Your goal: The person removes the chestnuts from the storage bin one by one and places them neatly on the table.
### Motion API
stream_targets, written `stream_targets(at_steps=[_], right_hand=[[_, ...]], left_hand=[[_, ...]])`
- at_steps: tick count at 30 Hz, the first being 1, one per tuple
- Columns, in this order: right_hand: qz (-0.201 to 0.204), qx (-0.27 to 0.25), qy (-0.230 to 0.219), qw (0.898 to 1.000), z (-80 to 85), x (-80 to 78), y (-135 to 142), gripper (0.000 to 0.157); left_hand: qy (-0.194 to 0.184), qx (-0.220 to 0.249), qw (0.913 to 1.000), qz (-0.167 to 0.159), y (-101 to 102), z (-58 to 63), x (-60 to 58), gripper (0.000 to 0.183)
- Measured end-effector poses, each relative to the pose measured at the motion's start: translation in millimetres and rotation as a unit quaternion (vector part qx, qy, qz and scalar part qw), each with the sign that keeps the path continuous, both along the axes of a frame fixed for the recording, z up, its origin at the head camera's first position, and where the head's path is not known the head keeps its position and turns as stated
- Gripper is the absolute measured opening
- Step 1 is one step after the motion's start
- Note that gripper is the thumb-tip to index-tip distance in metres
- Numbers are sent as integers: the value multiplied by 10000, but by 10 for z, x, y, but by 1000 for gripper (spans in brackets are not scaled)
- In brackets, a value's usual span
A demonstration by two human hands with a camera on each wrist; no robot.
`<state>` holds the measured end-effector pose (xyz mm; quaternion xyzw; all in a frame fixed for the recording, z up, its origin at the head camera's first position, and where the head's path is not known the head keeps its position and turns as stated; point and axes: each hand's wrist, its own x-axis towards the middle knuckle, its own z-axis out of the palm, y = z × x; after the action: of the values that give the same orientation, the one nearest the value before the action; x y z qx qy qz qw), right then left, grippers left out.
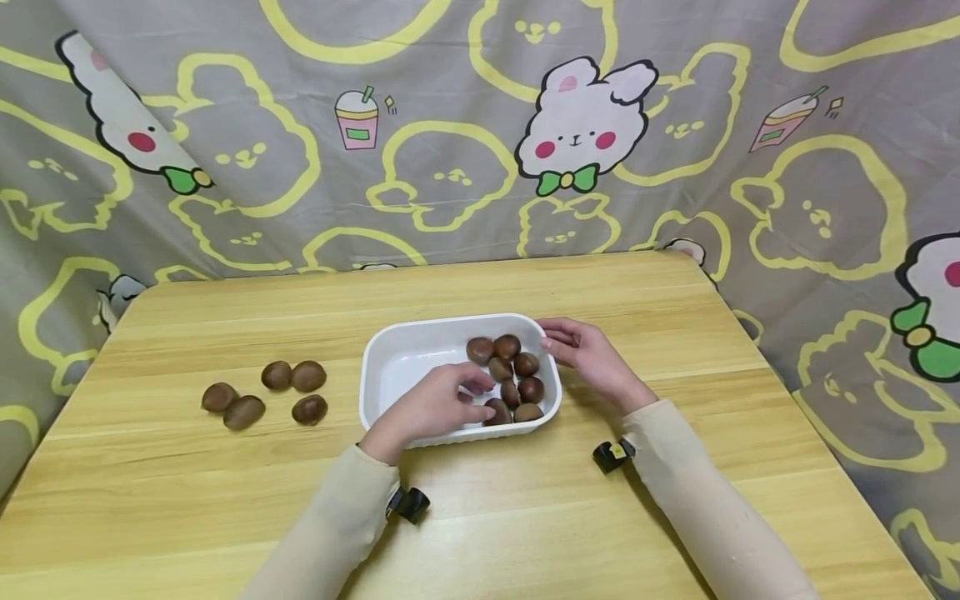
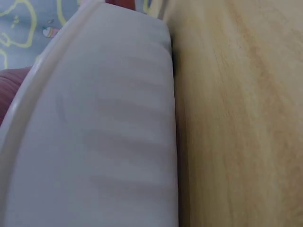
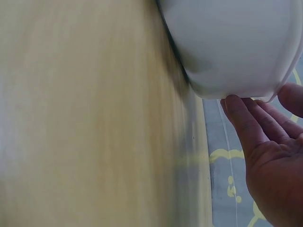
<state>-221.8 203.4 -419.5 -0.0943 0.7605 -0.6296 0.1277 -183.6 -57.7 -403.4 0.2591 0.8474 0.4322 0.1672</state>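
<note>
A white tray (image 1: pixel 405 328) stands on the wooden table with several brown chestnuts (image 1: pixel 507 347) gathered in its right end. My left hand (image 1: pixel 431 404) reaches over the near rim into it, fingers loosely bent and parted from the thumb. Its thumb tip is at the left side of a chestnut (image 1: pixel 498 412) by the near wall. At the tray's far right corner, my right hand (image 1: pixel 588 358) rests straight fingers (image 3: pixel 244 116) against the outer wall, thumb close to the rim. The left wrist view shows mostly the ribbed tray wall (image 2: pixel 118 118).
Several loose chestnuts (image 1: pixel 243 412) lie on the table (image 1: pixel 480 517) left of the tray. A patterned grey cloth (image 1: pixel 450 100) hangs behind the table and along its sides. Each wrist carries a small black camera (image 1: pixel 408 505).
</note>
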Motion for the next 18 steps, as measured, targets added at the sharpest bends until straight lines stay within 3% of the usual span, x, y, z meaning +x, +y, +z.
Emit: stream_targets(at_steps=[7, 18], right_hand=[[-1, -36, -4, 10000, 6, 1, 0, 41], [-13, -85, -7, 10000, -3, -6, -2, 40]], left_hand=[[161, -598, 9979, -206, 70, -9, -48, 34], [228, -594, 9975, -321, 91, -23, -48, 29]])
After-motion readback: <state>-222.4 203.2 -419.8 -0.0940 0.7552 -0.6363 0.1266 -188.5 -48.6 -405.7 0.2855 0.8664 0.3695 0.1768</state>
